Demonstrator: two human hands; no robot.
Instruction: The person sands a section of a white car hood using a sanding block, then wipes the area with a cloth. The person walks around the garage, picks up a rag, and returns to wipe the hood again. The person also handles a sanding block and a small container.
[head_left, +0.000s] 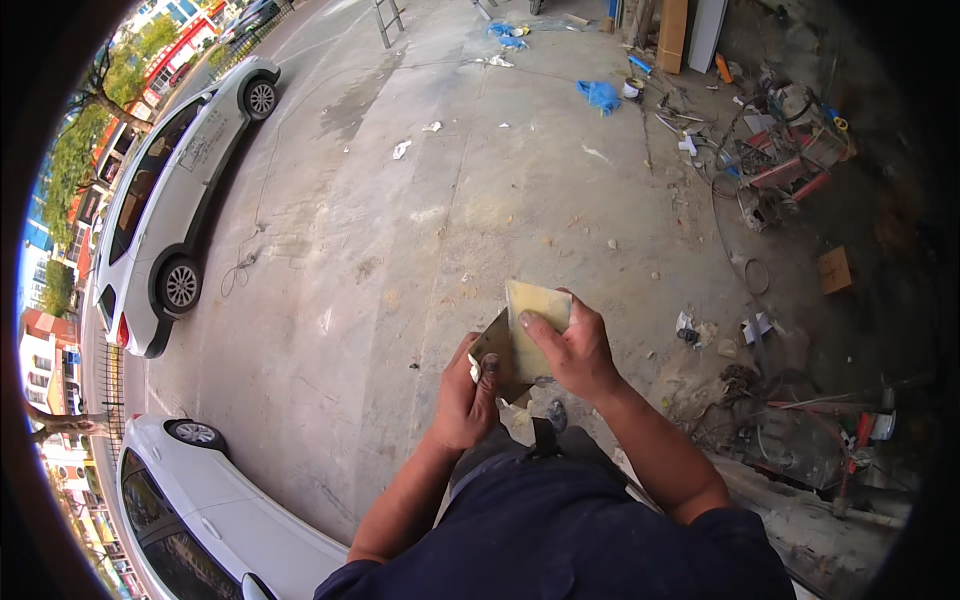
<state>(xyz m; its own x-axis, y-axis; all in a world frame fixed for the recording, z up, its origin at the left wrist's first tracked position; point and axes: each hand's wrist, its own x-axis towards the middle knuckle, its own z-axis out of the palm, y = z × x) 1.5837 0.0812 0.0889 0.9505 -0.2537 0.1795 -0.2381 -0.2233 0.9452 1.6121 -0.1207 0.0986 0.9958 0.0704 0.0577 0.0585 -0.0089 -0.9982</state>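
In front of my waist, both hands are closed on flat pieces held against each other. My right hand (580, 352) grips a pale yellow rectangular filler spreader (540, 300), its thumb pressed flat on the face. My left hand (462, 405) holds a dark, thin metal-looking plate (496, 342), which lies partly behind the spreader. A dab of white paste (474, 368) sits by the left fingers, and the left thumb looks smeared dark. The lower edges of both pieces meet between the hands, where details are hard to make out.
Two white cars, one parked (185, 190) at the far left and one (215, 520) at the near left, flank the concrete floor (330, 260). Cluttered machinery (790, 150), hoses and scraps line the right. Blue plastic (598, 96) and litter lie ahead.
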